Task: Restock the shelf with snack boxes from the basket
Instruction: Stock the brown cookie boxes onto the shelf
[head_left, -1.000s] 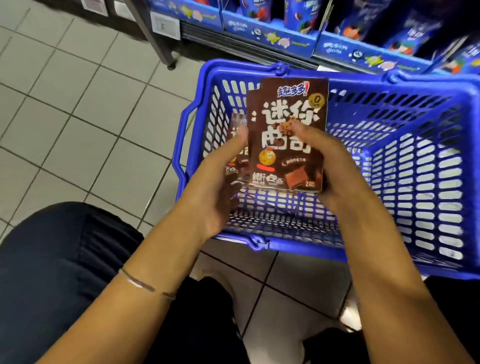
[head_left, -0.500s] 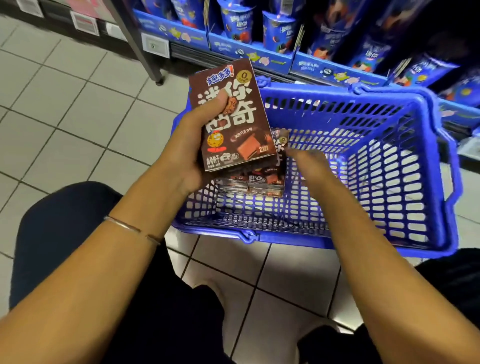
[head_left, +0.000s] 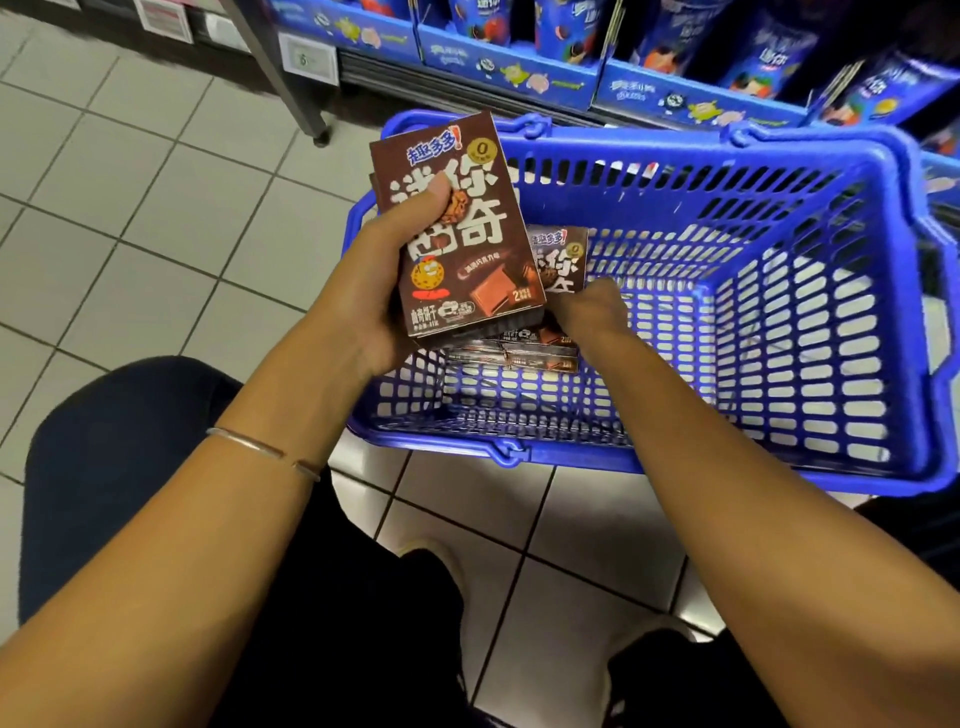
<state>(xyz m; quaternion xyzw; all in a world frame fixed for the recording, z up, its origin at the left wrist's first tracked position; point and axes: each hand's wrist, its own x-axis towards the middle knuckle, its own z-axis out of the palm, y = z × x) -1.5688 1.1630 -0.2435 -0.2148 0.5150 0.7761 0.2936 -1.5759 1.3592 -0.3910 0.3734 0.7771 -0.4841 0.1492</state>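
My left hand (head_left: 363, 291) grips a brown snack box (head_left: 467, 244) upright over the left end of the blue basket (head_left: 779, 156), thumb across its front; a second box edge shows just behind it. Inside the basket my right hand (head_left: 592, 306) reaches down and curls its fingers on another brown snack box (head_left: 563, 254), which stands tilted up. More brown boxes (head_left: 519, 356) lie stacked beneath it at the basket's left side. The fingertips of my right hand are hidden behind the boxes.
The basket stands on a pale tiled floor (head_left: 130, 208) in front of a low shelf (head_left: 519, 73) filled with blue snack packs. A metal shelf leg (head_left: 291, 88) comes down at the left. My dark-trousered knees and shoes are below.
The right hand let go of the box it shared with the left and dropped into the basket. The left hand lifted its box leftward; the box under the right hand now tilts up.
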